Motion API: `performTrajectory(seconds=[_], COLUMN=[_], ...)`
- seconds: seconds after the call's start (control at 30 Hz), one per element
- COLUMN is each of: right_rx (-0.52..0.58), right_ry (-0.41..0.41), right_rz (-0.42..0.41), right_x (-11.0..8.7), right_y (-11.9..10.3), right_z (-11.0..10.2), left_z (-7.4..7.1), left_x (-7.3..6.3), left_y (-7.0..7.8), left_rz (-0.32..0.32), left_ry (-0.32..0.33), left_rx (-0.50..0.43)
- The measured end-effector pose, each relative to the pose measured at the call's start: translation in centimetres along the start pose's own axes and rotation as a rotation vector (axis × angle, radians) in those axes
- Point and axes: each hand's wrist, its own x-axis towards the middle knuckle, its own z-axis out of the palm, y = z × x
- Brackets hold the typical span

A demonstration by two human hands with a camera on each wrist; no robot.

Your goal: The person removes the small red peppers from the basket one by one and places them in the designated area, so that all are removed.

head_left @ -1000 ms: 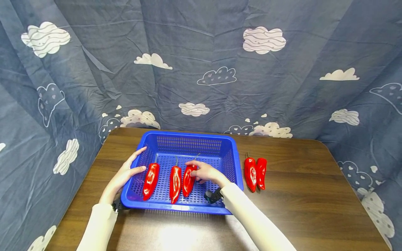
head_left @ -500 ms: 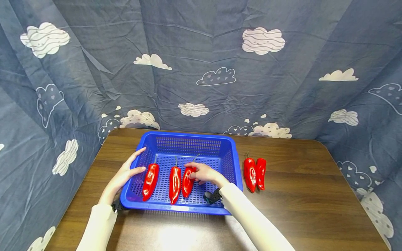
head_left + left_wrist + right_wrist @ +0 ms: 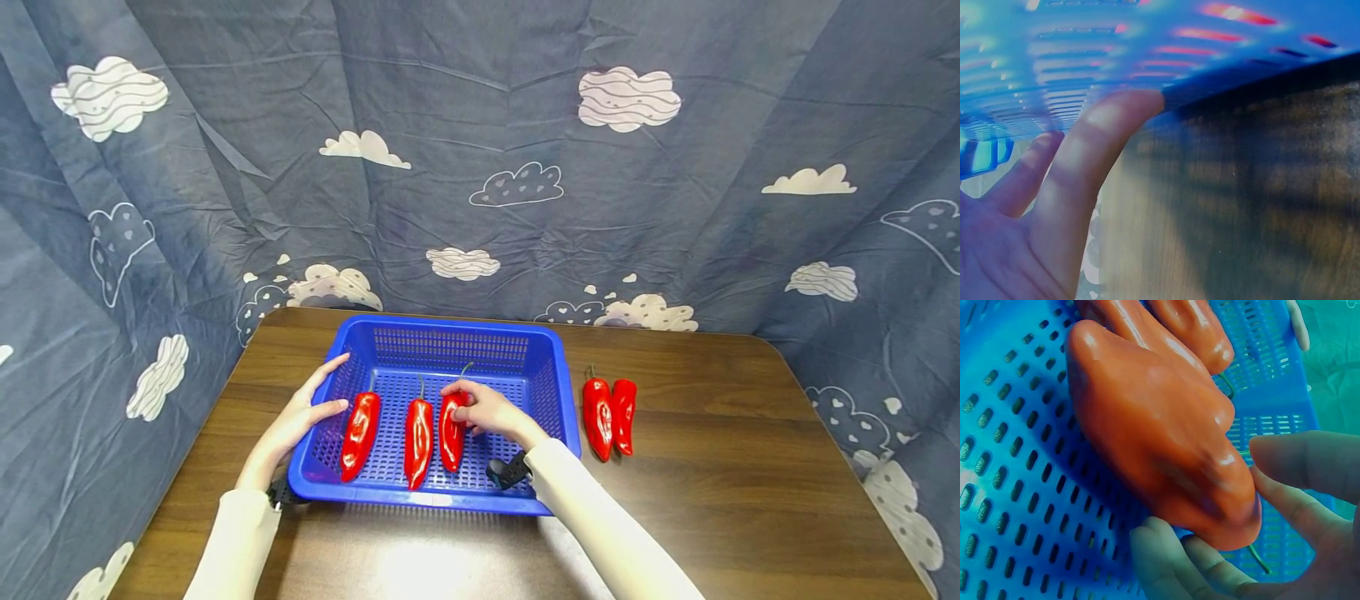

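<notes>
A blue plastic basket (image 3: 457,322) with slotted walls stands on the table. Three long red peppers lie inside it: a left one (image 3: 361,437), a middle one (image 3: 418,443) and a right one (image 3: 452,447). My right hand (image 3: 497,415) reaches into the basket and grips the right pepper near its stem end. Seen from the right wrist, the thumb and fingers bracket that pepper (image 3: 1147,425), its green stem poking out past them. My left hand (image 3: 294,418) rests against the basket's left side with fingers extended; in the left wrist view the thumb (image 3: 1094,134) lies along the slotted wall.
To the right of the basket, two more red peppers, one with a stem (image 3: 597,418) and one without a visible stem (image 3: 623,417), lie side by side on the brown wooden table (image 3: 720,450). A dark cloud-patterned curtain (image 3: 450,217) hangs behind and at both sides.
The right pepper has turned slightly under my right hand, its tip shifting a little right and its stem a little left. My left hand stays where it was on the basket.
</notes>
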Motion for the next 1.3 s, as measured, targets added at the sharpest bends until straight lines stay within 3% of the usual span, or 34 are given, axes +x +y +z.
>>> performTrajectory(seconds=[0.23, 0.87, 1.3], right_rx=[0.101, 0.250, 0.272], right_ry=[-0.014, -0.020, 0.001], right_rz=[-0.040, -0.147, -0.172], right_x=[-0.1, -0.9, -2.0], right_y=[-0.2, -1.0, -1.9], right_z=[-0.3, -1.2, -1.9], left_z=[0.0, 0.0, -0.1], left_x=[0.1, 0.0, 0.1], left_y=[0.0, 0.1, -0.1], left_rz=[0.014, 0.014, 0.011], left_ry=[-0.003, -0.009, -0.008], left_rx=[0.011, 0.008, 0.015])
